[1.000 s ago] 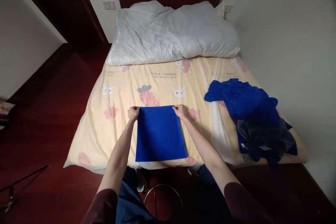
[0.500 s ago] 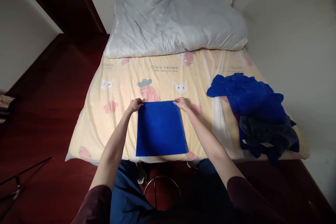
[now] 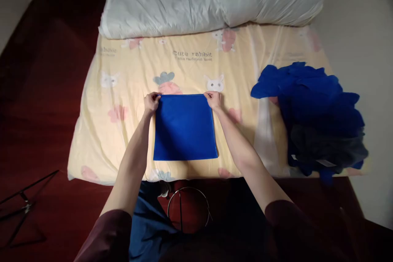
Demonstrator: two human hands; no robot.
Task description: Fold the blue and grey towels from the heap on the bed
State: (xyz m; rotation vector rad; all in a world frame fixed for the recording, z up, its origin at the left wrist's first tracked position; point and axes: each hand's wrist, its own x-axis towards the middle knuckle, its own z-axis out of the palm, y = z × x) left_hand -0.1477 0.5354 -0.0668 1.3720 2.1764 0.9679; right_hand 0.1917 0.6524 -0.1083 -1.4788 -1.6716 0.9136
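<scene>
A blue cloth (image 3: 185, 127), like a towel, lies flat in a near-square shape close to the front edge of the bed. At its far left corner, my left hand (image 3: 152, 102) pinches the fabric between thumb and fingers. The far right corner is pinched in the same way by my right hand (image 3: 214, 100). The cloth's far edge runs straight between the two hands. Beneath it is the yellow bed sheet (image 3: 132, 139), printed with rabbits and carrots.
A heap of crumpled blue cloths (image 3: 316, 98) lies on the bed at the right, with a dark grey cloth (image 3: 328, 145) on its near side. The rolled white quilt (image 3: 208, 0) spans the back. A thin metal stand (image 3: 26, 206) is on the floor at left.
Both hands, still pinching the far corners, have shifted the blue cloth away from the bed's front edge, so more sheet shows in front of it. My view has tilted down and closer.
</scene>
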